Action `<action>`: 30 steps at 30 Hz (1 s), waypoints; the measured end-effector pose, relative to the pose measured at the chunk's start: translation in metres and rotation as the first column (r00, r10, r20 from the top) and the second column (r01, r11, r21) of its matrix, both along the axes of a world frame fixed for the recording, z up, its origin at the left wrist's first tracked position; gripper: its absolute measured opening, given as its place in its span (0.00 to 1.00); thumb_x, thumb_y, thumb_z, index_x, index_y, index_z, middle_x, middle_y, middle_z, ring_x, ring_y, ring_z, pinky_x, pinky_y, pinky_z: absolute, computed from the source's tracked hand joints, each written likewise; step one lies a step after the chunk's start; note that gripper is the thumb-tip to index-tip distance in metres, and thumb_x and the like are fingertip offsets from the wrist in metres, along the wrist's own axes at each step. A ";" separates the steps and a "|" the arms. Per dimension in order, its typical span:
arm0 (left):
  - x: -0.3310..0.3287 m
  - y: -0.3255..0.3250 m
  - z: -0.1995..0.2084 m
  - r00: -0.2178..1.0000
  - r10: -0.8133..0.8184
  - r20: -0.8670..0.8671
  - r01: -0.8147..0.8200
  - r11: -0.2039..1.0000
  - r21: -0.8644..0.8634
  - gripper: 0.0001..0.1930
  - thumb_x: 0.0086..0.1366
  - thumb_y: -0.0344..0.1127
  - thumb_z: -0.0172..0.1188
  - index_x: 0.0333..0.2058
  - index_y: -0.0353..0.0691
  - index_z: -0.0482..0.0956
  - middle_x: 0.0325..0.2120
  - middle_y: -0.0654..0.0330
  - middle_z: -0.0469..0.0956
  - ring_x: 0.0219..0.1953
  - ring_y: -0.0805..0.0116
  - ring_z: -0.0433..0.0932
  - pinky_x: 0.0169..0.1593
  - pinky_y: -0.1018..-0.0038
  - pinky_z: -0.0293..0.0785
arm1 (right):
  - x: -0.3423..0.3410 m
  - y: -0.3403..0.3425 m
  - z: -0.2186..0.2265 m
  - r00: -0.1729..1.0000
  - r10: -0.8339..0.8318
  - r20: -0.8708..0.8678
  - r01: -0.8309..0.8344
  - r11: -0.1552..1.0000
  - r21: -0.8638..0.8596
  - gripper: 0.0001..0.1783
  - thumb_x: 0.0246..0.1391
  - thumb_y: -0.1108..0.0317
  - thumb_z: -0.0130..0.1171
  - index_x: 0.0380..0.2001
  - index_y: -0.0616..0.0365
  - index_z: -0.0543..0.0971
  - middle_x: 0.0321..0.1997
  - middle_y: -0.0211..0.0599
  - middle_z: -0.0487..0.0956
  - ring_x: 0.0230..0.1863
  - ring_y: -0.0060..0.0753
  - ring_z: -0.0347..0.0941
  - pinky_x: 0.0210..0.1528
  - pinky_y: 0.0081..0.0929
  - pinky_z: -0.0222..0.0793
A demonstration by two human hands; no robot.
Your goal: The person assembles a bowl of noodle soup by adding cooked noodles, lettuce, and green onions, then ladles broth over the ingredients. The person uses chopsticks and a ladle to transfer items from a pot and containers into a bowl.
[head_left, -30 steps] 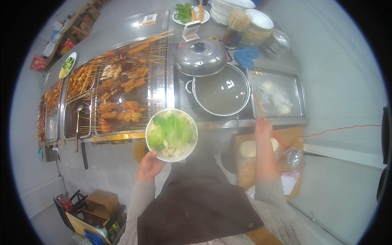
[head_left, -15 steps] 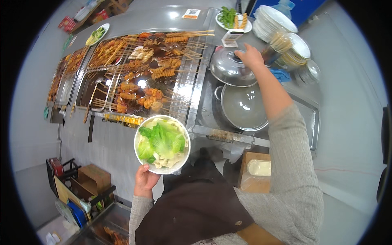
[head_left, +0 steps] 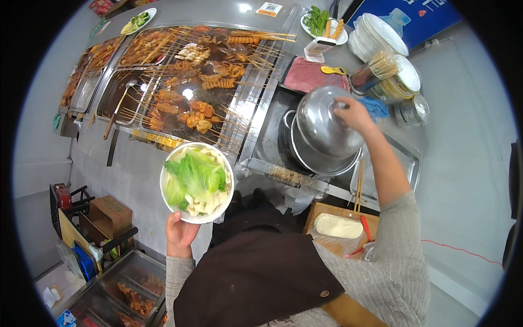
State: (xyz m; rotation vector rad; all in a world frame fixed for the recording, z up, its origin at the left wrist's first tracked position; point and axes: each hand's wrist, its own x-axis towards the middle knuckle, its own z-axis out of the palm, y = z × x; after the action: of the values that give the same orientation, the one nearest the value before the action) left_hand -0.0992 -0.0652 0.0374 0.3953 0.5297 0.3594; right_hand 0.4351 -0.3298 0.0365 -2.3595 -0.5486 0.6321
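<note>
My left hand (head_left: 182,231) grips the rim of a white bowl (head_left: 229,192) from its near side. Green lettuce (head_left: 197,175) and pale flat noodle-like pieces (head_left: 206,203) fill the bowl. By its top knob, my right hand (head_left: 353,113) holds a shiny metal lid (head_left: 326,119), fingers closed round the knob. The lid is tilted and slightly smeared by motion. It covers much of a round metal pot (head_left: 305,155), whose near rim and side handle still show. Whether lid and pot touch, I cannot tell.
Trays of skewers in dark broth (head_left: 190,98) lie left of the pot. Behind it are a pink cloth (head_left: 310,75), a yellow-handled tool (head_left: 333,70), stacked plates (head_left: 377,35) and a skewer holder (head_left: 381,66). Long chopsticks (head_left: 359,185) and a board with dough (head_left: 338,225) sit nearer right.
My right hand has lifted the lid from behind the pot and brought it nearer, over the pot. The pink cloth is now uncovered. The bowl has shifted slightly left.
</note>
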 end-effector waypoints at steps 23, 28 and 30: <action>-0.148 -0.039 -0.003 0.946 0.319 0.049 -0.320 0.948 -0.004 0.42 0.58 0.40 0.64 0.70 0.38 0.60 0.68 0.48 0.66 0.70 0.47 0.65 0.73 0.48 0.58 | -0.059 -0.020 -0.042 1.000 0.017 -0.019 -0.017 1.000 0.022 0.27 0.53 0.69 0.66 0.59 0.53 0.81 0.22 0.28 0.75 0.20 0.21 0.72 0.22 0.24 0.67; -0.277 -0.059 0.026 0.851 0.520 0.078 -0.520 0.854 -0.019 0.36 0.59 0.37 0.63 0.66 0.34 0.66 0.63 0.48 0.72 0.66 0.49 0.70 0.71 0.50 0.61 | -0.086 0.011 -0.033 0.904 0.343 0.254 -0.284 0.928 -0.242 0.33 0.50 0.54 0.68 0.59 0.58 0.80 0.40 0.54 0.84 0.42 0.52 0.81 0.49 0.42 0.75; -0.315 -0.074 0.036 0.847 0.524 0.090 -0.527 0.850 0.009 0.36 0.61 0.37 0.62 0.66 0.33 0.65 0.63 0.48 0.72 0.65 0.49 0.71 0.70 0.51 0.63 | -0.112 0.048 -0.019 0.676 0.363 0.642 -0.111 0.910 -0.399 0.28 0.54 0.56 0.67 0.55 0.59 0.81 0.56 0.57 0.79 0.55 0.59 0.75 0.61 0.49 0.69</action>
State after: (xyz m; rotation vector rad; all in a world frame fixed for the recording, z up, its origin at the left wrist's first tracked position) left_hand -0.4141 -0.1396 0.0732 0.2579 0.5458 0.9159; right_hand 0.3229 -0.2821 0.0176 -2.8530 -1.1909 -0.1518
